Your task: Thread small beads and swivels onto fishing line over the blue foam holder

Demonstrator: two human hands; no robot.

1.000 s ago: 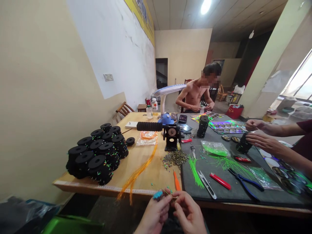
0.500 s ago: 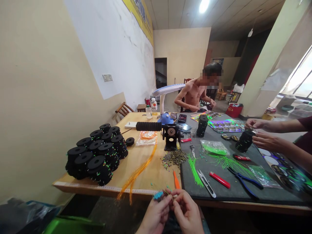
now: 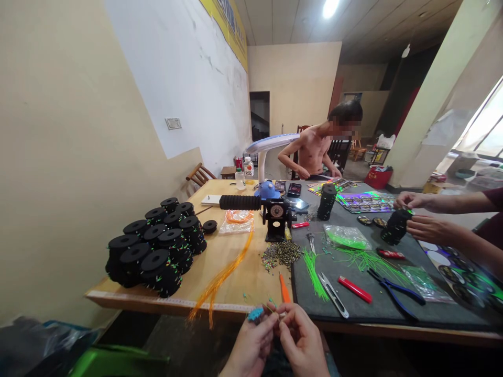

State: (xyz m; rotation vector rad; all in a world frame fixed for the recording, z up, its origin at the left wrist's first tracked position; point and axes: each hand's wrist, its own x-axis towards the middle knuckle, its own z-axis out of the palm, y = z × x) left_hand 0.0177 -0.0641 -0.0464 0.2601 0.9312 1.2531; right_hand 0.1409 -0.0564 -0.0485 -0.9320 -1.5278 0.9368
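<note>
My left hand (image 3: 253,340) and my right hand (image 3: 301,337) meet at the table's front edge, fingertips pinched close together. A thin yellowish strand (image 3: 271,310) shows at the fingertips of both hands; any smaller piece between them is too small to make out. On my left index finger sits a bright blue, bumpy cluster (image 3: 255,314). Just beyond my right hand lies an orange pointed tool (image 3: 284,289). Farther back is a pile of small dark and brassy beads (image 3: 288,254), and orange strands (image 3: 223,277) trail over the table edge to the left.
Black foam spools (image 3: 155,262) stand clustered at left. A winding device (image 3: 275,217) sits mid-table. On the grey mat (image 3: 314,311) are green strands (image 3: 313,275), thread snips (image 3: 334,296), a red lighter (image 3: 354,289) and pliers (image 3: 395,293). A co-worker's hands (image 3: 422,214) work at right; another person sits behind.
My hands keep nearly the same pinch and place. The person at the back has lowered their hands and leaned slightly. The view has shifted a little.
</note>
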